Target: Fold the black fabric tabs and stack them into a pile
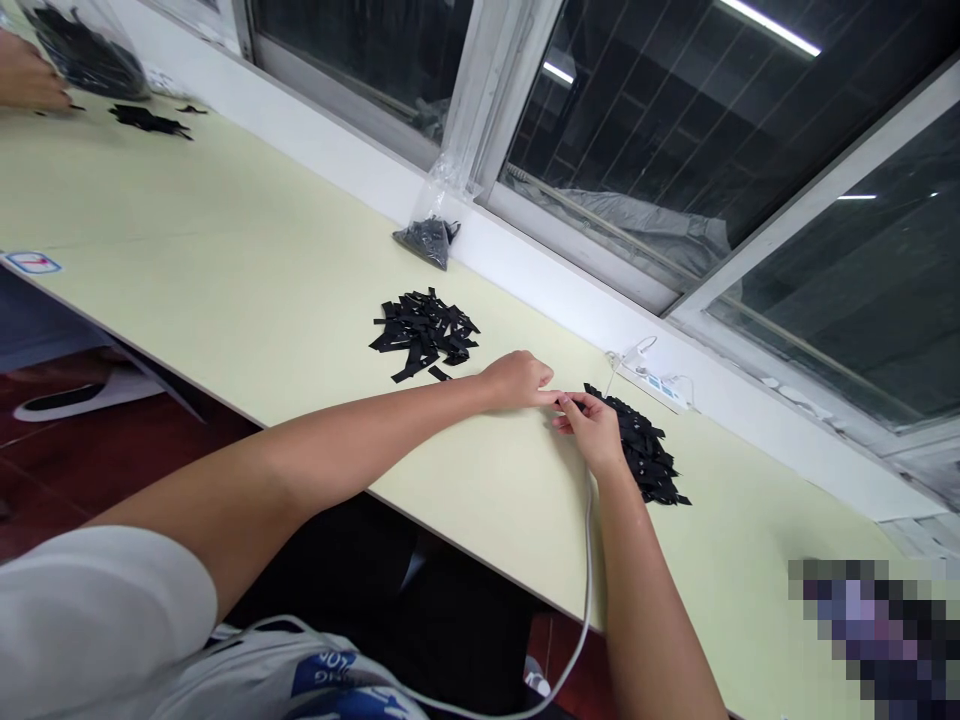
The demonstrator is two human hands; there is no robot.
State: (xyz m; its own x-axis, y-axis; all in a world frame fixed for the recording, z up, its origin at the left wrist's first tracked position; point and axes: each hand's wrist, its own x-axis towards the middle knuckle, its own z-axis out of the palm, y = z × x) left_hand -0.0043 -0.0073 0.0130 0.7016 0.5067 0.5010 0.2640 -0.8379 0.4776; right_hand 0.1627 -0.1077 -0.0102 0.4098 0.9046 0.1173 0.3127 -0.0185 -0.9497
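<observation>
Over the pale table, my left hand (519, 380) and my right hand (596, 428) meet at the fingertips. A small black strip (574, 403) shows between them, mostly covered by the fingers. My right thumb and fingers pinch it. The left hand is closed, its fingertips at the strip's other end. A pile of black fabric-like strips (649, 450) lies just beyond and right of my right hand. Another heap of black strips (420, 330) spreads out to the left of my left hand, with one loose strip (439, 374) at its near edge.
A clear bag of black pieces (431, 240) stands against the wall ledge. A white power strip (652, 385) lies at the back. A white cable (587, 560) crosses the table edge. At far left are another person's hand (30, 75), black pieces (150, 121) and a large bag (90, 50).
</observation>
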